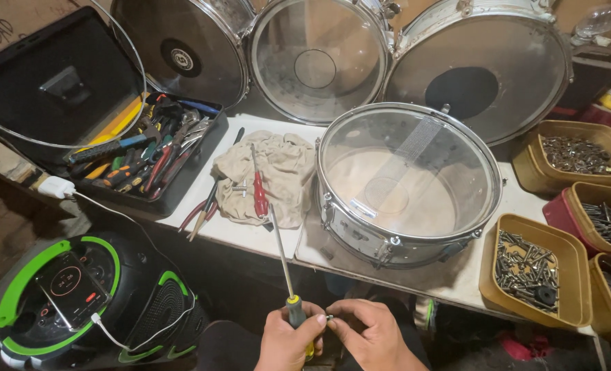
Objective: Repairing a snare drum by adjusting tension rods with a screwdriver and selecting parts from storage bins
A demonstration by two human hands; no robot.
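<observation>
My left hand (pixel 285 340) grips the yellow and green handle of a long screwdriver (pixel 282 260), whose shaft points up and away toward the table. My right hand (pixel 367 333) is right beside it, pinching a small metal part (pixel 329 317) at its fingertips. Both hands are held low, in front of the white table's edge (pixel 250 242). Just beyond them a chrome snare drum (pixel 407 182) with a clear head lies on the table. A beige cloth (pixel 271 172) to its left carries a red-handled screwdriver (pixel 259 196).
An open black toolbox (pixel 141 148) full of hand tools sits at the left. Pliers (pixel 202 206) lie by the cloth. Three drums (pixel 316 55) lean at the back. Tan tubs of screws (pixel 532 271) stand at the right. A black and green speaker with a phone (pixel 72 288) sits lower left.
</observation>
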